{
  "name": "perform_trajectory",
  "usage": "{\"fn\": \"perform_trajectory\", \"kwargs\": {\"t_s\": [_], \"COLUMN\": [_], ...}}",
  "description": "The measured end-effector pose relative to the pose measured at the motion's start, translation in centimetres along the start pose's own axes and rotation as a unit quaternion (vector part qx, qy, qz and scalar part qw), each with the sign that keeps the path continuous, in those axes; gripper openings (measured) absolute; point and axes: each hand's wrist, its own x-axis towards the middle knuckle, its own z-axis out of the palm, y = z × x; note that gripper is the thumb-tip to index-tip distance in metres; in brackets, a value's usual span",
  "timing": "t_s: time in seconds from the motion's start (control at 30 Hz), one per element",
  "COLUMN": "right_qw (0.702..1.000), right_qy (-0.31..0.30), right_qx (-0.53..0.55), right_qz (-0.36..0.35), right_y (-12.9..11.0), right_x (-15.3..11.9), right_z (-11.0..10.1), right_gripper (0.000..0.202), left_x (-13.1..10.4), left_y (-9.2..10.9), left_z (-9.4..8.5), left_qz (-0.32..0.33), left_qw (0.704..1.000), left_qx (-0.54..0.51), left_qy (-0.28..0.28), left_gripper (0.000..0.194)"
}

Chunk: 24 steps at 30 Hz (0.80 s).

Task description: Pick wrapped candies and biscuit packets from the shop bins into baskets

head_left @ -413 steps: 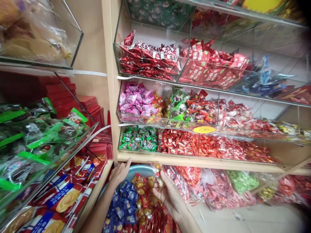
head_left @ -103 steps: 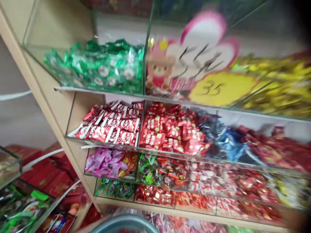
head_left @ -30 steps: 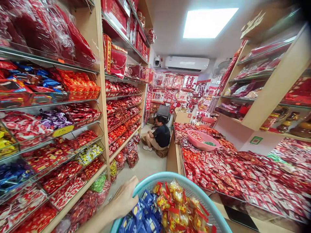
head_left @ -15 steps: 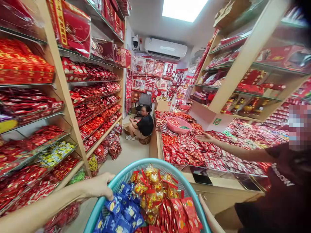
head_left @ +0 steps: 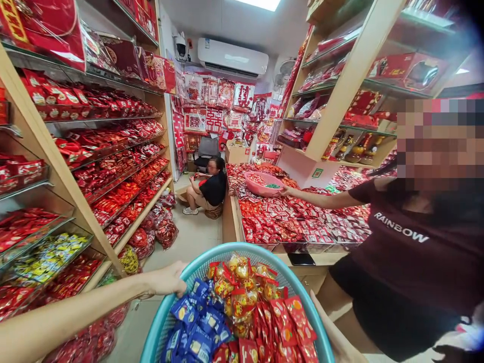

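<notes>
Between my two hands is a teal plastic basket [head_left: 298,280]. My left hand [head_left: 168,280] is closed over its left rim, thumb inside. At the right side, my right hand [head_left: 321,312] grips the rim, with most of its fingers hidden below. Blue packets [head_left: 202,322] fill the basket's left part. Clear bags of golden round sweets with red tops [head_left: 242,292] lie at the back. Red packets [head_left: 276,322] stand in rows at the front right.
Glass shelves of red packets [head_left: 124,151] line the left. Ahead right is a counter heaped with red packets [head_left: 272,222]. A co-worker in a dark shirt [head_left: 408,262] touches a pink basin [head_left: 260,189] there. Another person [head_left: 212,189] crouches in the aisle. Bagged goods [head_left: 166,229] lie beneath the shelves.
My view has turned and moved forward, with the basket still in my hands. The co-worker on the right has come further into view, and their outstretched hand now reaches the pink basin.
</notes>
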Motion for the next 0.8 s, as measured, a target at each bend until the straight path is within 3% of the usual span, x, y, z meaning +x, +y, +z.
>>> {"fn": "perform_trajectory", "kwargs": {"t_s": [0.17,0.27,0.4,0.5,0.57,0.67,0.8], "right_qw": [0.994,0.989,0.985,0.987,0.987,0.974,0.963], "right_qy": [0.070,0.076,0.080,0.066,0.061,0.097,0.132], "right_qx": [-0.076,-0.120,-0.140,-0.140,-0.144,-0.175,-0.190], "right_qz": [-0.033,-0.045,-0.062,-0.037,-0.036,-0.102,-0.137], "right_y": [-0.7,-1.7,-3.0,-3.8,-4.6,-6.7,-11.1], "right_x": [2.3,4.4,7.2,9.0,9.6,8.7,5.0], "right_z": [-0.7,-0.9,1.3,3.7,4.0,1.3,-4.9], "right_gripper": [0.044,0.039,0.038,0.034,0.028,0.017,0.015], "left_x": [0.1,-0.7,-1.8,-1.6,-0.9,0.3,1.9], "left_y": [-0.2,0.2,0.6,0.1,-0.5,-1.2,-1.5], "left_z": [-1.7,-2.9,-4.1,-5.0,-5.5,-6.1,-6.3], "left_qz": [0.009,-0.030,-0.090,-0.111,-0.128,-0.141,-0.149], "left_qw": [1.000,0.995,0.977,0.975,0.976,0.969,0.966], "left_qx": [-0.023,-0.090,-0.192,-0.193,-0.176,-0.168,-0.194], "left_qy": [0.006,0.008,0.001,-0.011,0.027,0.110,0.088], "left_gripper": [0.017,0.027,0.035,0.036,0.034,0.031,0.028]}}
